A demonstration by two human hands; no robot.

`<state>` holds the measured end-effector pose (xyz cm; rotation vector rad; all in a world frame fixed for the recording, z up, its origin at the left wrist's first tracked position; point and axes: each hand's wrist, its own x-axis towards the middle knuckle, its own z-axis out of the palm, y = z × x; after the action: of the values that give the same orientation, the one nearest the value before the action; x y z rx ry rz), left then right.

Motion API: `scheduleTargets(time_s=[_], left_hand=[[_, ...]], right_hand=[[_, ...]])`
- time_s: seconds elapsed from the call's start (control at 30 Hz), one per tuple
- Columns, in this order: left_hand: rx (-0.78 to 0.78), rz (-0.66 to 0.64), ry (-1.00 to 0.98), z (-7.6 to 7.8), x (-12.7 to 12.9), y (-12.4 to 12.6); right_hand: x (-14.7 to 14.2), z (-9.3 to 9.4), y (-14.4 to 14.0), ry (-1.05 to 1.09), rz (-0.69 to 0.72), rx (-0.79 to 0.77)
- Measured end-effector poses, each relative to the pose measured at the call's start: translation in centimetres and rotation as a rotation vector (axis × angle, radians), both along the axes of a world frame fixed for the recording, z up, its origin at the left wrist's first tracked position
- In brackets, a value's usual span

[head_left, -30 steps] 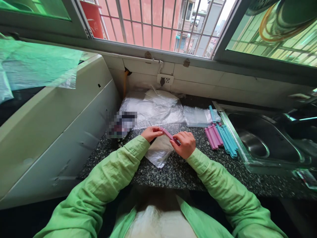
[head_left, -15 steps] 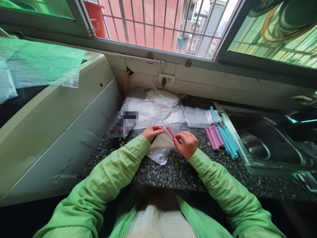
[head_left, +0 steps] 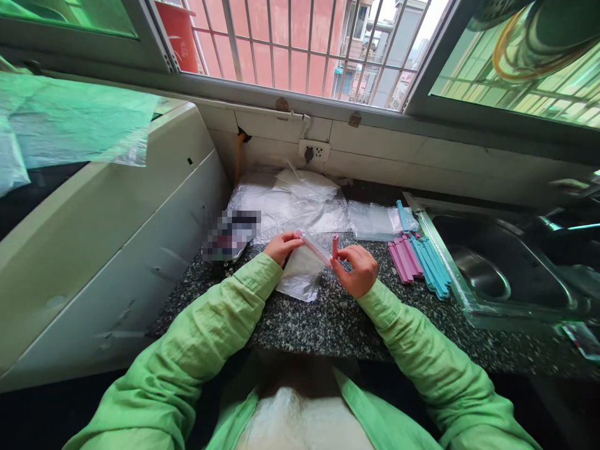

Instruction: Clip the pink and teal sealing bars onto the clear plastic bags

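In the middle of the frame, the left hand [head_left: 282, 248] was pinched on the upper-left end of a slim pink plastic clip [head_left: 315, 247], its two bars spread apart; the right hand [head_left: 359, 270] gripped its lower-right end. A clear plastic bag [head_left: 300, 276] showed just below, over the speckled black stone counter [head_left: 328, 328]. Loose blue plastic clips [head_left: 430, 265] lay at centre right.

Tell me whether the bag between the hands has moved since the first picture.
Yes: the bag has shifted away from the front edge of the counter, judged by its lower corner.
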<state>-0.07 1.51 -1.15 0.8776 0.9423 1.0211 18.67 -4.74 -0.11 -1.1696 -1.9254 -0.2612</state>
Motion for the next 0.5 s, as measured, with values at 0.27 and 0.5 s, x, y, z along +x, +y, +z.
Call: scheduleTargets(time_s=[0.27,0.5], left_hand=[[-0.014,0.035,-0.023,0.21,-0.01,0.12],[-0.028,0.055,-0.030,0.37,-0.05,0.13]], right_hand=[[0.26,0.06,0.08,0.049,-0.001,0.018],[0.42,0.29,0.11,0.069,-0.005,0.040]])
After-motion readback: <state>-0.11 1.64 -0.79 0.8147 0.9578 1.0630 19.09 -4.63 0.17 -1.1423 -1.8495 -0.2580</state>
